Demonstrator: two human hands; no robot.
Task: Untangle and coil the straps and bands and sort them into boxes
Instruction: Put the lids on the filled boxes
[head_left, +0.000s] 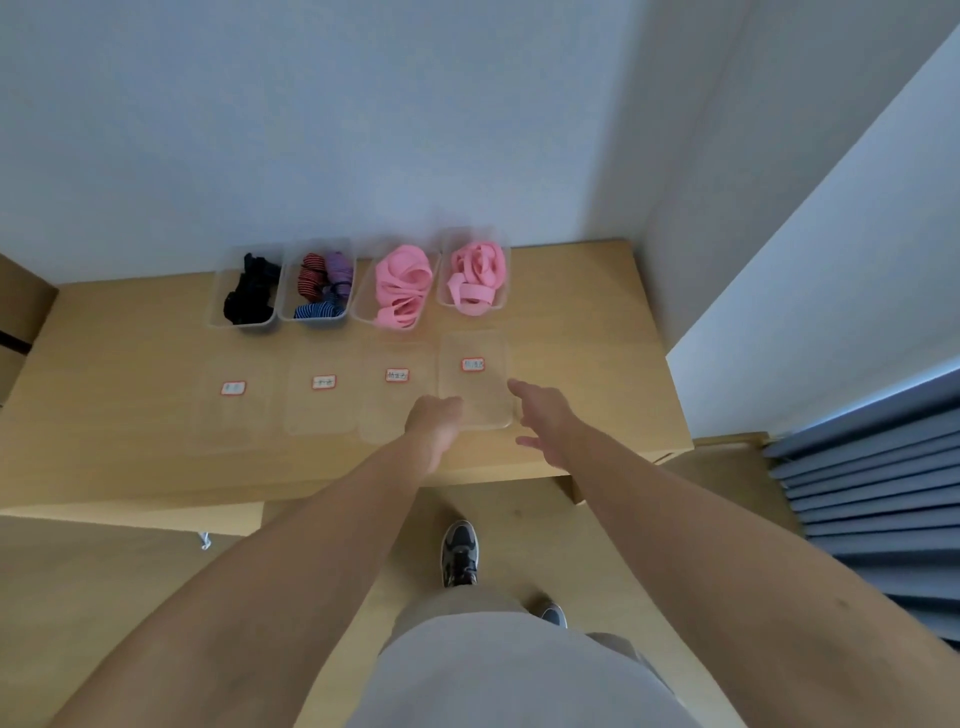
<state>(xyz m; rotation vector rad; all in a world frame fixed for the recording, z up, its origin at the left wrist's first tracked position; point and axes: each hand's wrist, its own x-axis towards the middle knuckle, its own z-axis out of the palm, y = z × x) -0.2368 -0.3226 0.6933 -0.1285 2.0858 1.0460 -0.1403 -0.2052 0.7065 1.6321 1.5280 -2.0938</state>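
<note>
On the wooden table (597, 312), both hands flank the rightmost clear lid (475, 397), probably to cap the box (474, 233) of coiled pink straps (475, 275) behind it. The right hand (545, 415) is spread, its fingers straight. I cannot tell the left hand's (434, 423) grip. The neighbouring lid (395, 410) crowds that side.

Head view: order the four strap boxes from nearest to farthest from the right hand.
From the right hand:
1. Narrow pink band box, far right of the row.
2. Wide pink strap box, next to its left.
3. Striped band box, second from left.
4. Black strap box, far left.
</note>
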